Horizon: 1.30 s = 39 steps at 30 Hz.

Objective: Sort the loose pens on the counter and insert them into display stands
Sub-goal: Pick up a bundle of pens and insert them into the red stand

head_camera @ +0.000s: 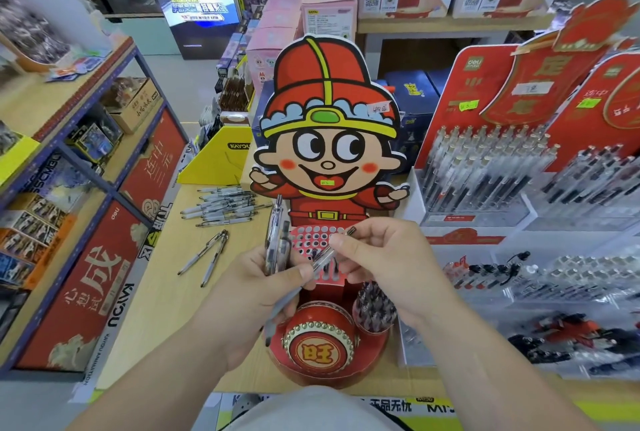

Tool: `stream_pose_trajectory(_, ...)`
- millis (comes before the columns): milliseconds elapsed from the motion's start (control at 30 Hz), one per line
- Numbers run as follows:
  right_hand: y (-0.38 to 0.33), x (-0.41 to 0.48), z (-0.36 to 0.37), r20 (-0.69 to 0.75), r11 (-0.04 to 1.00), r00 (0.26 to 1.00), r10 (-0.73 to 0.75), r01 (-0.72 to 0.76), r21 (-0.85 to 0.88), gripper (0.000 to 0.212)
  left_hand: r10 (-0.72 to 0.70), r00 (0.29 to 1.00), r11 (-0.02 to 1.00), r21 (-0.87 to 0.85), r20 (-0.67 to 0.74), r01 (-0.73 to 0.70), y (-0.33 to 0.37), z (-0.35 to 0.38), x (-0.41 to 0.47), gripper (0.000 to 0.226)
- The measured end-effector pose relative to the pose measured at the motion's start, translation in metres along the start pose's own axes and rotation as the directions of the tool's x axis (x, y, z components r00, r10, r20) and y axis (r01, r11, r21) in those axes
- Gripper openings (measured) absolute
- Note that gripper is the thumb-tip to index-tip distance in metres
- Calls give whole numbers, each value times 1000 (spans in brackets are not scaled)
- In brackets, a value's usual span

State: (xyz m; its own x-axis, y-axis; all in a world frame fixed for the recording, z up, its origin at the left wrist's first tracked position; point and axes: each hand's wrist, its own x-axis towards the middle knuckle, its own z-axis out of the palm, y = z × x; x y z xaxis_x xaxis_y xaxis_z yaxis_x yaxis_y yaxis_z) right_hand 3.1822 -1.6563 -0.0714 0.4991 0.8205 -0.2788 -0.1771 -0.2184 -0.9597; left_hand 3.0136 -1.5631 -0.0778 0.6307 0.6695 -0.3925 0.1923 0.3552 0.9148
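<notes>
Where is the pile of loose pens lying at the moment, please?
In the head view, the pile of loose pens lies on the counter, left of the cartoon display stand and just in front of the yellow box.

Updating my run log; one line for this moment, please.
left hand: grips bunch of pens | right hand: pinches single pen by stand | counter: loose pens lying

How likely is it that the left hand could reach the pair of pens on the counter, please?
Probably yes: the pair of pens lies on bare counter left of the left hand, nothing between. That hand grips a bunch of pens, though.
</notes>
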Motion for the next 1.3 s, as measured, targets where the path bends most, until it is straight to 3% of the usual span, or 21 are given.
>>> stream_pose_trajectory(200,-10,5,-3,28,999,1000,7,-8,47,6,-19,997,999,-27,-68,18,-2,-1,3,25)
stream_pose_trajectory(333,-31,15,-25,-123,987,981,-152,157,32,8,-63,973,991,-128,-223,35,-9,-13,10,29)
stream_pose_trajectory(433,-31,25,-34,-195,946,933,-303,271,-176,12,-85,966,984,-175,-243,42,-15,-23,14,31)
stream_pose_trajectory(600,-7,34,-26,-98,745,900,-425,286,-603,12,-107,971,965,-257,-214,50,-20,-27,16,28)
stream_pose_trajectory(667,0,35,-21,-41,671,909,-415,276,-688,14,-107,973,960,-277,-206,48,-21,-30,17,29)
stream_pose_trajectory(867,14,42,-17,68,598,927,-370,293,-746,14,-137,971,959,-272,-196,81,-28,-35,19,29)
stream_pose_trajectory(1300,41,53,-18,150,522,942,-301,294,-800,26,-148,972,964,-245,-181,101,-34,-39,22,29)
